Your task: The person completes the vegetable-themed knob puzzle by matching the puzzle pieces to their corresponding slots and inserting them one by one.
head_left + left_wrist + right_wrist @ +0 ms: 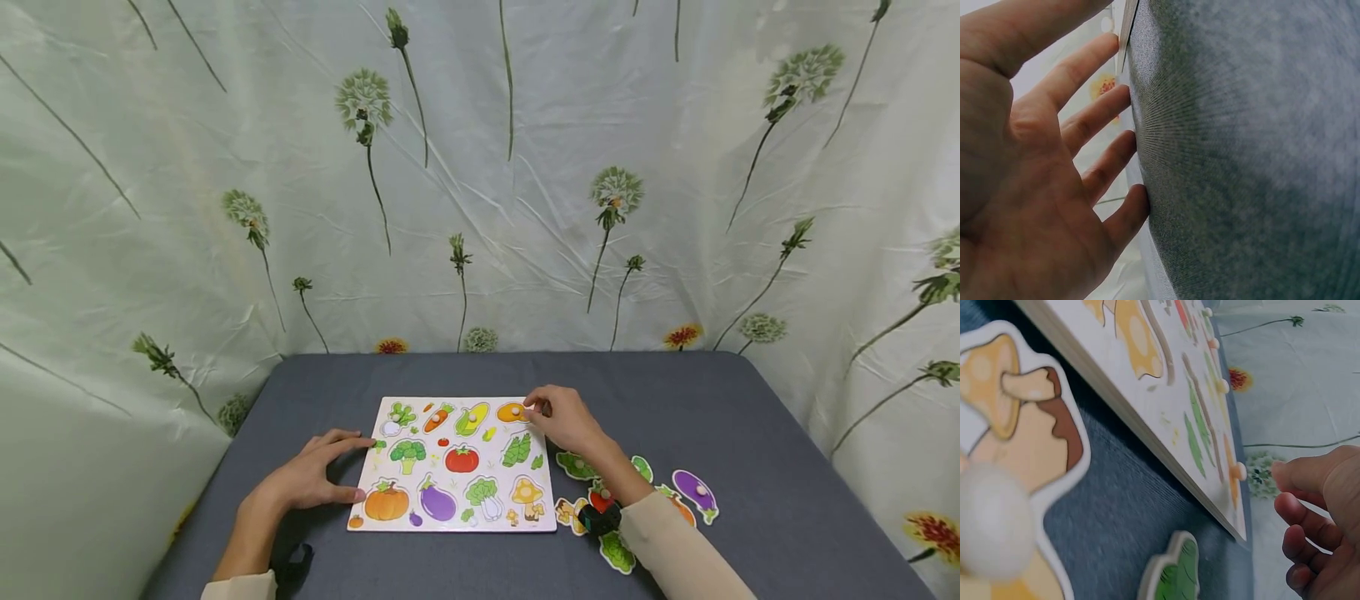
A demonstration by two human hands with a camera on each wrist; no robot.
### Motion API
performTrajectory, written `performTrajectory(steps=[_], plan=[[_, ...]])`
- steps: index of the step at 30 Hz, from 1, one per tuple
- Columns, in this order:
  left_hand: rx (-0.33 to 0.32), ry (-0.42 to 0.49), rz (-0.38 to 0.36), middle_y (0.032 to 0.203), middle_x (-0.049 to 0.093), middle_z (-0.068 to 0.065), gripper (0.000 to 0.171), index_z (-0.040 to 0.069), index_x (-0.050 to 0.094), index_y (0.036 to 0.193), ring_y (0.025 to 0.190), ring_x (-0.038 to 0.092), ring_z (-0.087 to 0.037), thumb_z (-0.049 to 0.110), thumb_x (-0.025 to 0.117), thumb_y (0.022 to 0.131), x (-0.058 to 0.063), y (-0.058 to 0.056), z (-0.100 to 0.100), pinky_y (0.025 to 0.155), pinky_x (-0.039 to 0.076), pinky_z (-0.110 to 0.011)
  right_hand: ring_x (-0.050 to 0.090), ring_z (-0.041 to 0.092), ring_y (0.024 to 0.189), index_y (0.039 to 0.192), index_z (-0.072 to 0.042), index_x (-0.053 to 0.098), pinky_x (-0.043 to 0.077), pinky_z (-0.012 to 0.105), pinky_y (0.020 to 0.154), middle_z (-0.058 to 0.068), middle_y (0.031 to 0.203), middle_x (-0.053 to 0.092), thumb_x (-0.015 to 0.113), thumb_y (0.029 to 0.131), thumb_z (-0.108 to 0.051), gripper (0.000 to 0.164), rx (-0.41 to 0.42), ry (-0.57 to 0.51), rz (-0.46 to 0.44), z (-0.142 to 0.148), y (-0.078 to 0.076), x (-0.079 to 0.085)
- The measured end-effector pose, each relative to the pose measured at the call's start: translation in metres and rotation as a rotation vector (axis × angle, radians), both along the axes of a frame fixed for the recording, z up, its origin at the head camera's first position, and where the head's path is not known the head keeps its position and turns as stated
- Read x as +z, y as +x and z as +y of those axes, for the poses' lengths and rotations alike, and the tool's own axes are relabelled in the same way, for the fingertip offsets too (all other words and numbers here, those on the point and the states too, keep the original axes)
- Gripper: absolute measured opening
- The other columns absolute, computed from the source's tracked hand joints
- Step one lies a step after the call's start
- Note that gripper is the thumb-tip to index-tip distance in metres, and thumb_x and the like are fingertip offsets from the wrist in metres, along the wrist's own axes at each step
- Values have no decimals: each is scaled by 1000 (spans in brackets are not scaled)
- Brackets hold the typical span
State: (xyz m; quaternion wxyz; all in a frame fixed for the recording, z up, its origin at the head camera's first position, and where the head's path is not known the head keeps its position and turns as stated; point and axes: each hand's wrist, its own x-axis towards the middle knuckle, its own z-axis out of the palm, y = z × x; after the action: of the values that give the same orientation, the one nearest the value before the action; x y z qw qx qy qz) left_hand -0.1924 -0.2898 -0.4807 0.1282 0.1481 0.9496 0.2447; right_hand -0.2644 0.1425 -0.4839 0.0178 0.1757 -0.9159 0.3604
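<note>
A white wooden vegetable puzzle board lies on the grey table. My left hand rests beside its left edge, thumb and index fingertip at the rim; in the left wrist view the other fingers of the hand are spread and fairly straight. Over the top right corner is my right hand, near an orange oval piece set in the board. In the right wrist view, a small gap separates the thumb of the right hand from the piece's wooden knob; the fingers are loosely bent, holding nothing.
Right of the board lie several loose knobbed pieces, among them an eggplant, a mushroom piece, a tomato and a leafy green piece. Carrot and corn pieces sit along the board's top row. A flowered curtain hangs behind.
</note>
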Motion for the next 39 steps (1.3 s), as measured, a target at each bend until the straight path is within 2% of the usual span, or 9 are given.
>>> performTrajectory(steps=[8, 12, 17, 28, 35, 39], plan=[[12, -6, -15, 155, 45, -16, 81, 25, 58, 147, 139, 39, -46, 50, 88, 76, 3, 1, 1, 103, 37, -73, 47, 12, 68, 102, -10, 79, 39, 27, 63, -3, 86, 65, 76, 94, -14, 10, -40, 32, 43, 24, 10, 9], [8, -1, -15, 155, 45, -18, 82, 22, 58, 147, 138, 39, -47, 48, 88, 76, 3, 1, 1, 104, 36, -73, 47, 13, 68, 101, -9, 79, 39, 28, 63, -1, 88, 66, 76, 94, -14, 10, -44, 44, 41, 37, 16, 12], [18, -7, -21, 155, 45, -16, 81, 23, 58, 147, 139, 39, -46, 49, 88, 75, 2, 2, 2, 104, 36, -73, 47, 11, 68, 100, -9, 80, 39, 26, 62, -2, 87, 67, 76, 93, -12, 9, -40, 58, 42, 50, 24, 14], [15, -6, 4, 154, 46, -17, 81, 25, 58, 146, 139, 39, -46, 54, 87, 76, -1, 1, -2, 104, 36, -73, 46, 11, 67, 100, -10, 80, 39, 25, 60, -3, 87, 66, 77, 93, -10, 8, -67, 80, 41, 76, 36, 12], [19, -20, -19, 155, 45, -16, 81, 25, 58, 146, 139, 38, -47, 50, 88, 75, 3, 3, 1, 104, 36, -74, 45, 8, 64, 99, -11, 79, 38, 25, 59, -4, 86, 66, 76, 93, -12, 7, -80, 105, 40, 98, 45, 8], [17, -21, -14, 155, 45, -16, 81, 25, 58, 146, 139, 38, -46, 50, 88, 76, 2, 1, 2, 104, 36, -73, 45, 7, 64, 99, -10, 79, 38, 25, 58, -4, 85, 66, 76, 93, -12, 7, -89, 107, 13, 108, 52, 5]])
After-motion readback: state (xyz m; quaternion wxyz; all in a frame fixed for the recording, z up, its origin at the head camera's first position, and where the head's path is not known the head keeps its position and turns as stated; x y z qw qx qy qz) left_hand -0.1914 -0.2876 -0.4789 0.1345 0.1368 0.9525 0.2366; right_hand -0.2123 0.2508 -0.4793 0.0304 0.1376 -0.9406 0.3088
